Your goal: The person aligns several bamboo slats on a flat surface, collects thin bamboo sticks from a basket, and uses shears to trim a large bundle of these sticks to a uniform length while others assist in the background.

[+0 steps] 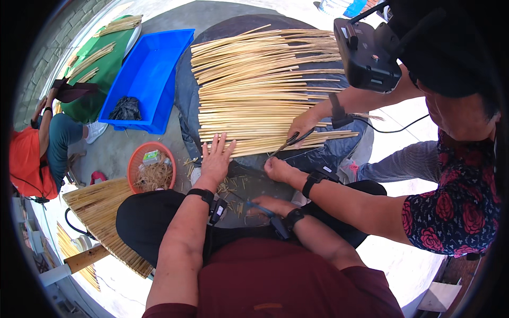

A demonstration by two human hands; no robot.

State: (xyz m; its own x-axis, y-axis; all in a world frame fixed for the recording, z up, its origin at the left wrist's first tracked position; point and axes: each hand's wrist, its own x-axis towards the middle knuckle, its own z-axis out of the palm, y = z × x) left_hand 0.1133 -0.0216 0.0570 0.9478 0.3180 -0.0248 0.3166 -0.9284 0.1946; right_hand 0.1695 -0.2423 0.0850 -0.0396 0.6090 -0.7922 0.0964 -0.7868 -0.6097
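Observation:
Pale straw-coloured stalks (249, 114) lie side by side across a round table covered in dark plastic sheet (186, 114). My left hand (214, 163) rests flat on the near left ends of the stalks, its fingers spread. Low above my lap, my right hand (271, 204) is closed around a slim blue-handled tool (260, 209) with a thin, blade-like tip; its exact kind is unclear. At the near edge of the stalks, a co-worker's hand (305, 126) holds dark-handled scissors (286, 144). That person's other hand (278, 168) is at the scissors' tip.
An orange basket (130, 169) with dry fibres stands left of my knee, beside a blue tub (165, 100) holding a black bag (126, 108). Cut stalk bits (233, 188) litter the floor. A woven stalk panel (101, 199) lies at left. Another person (32, 159) sits far left.

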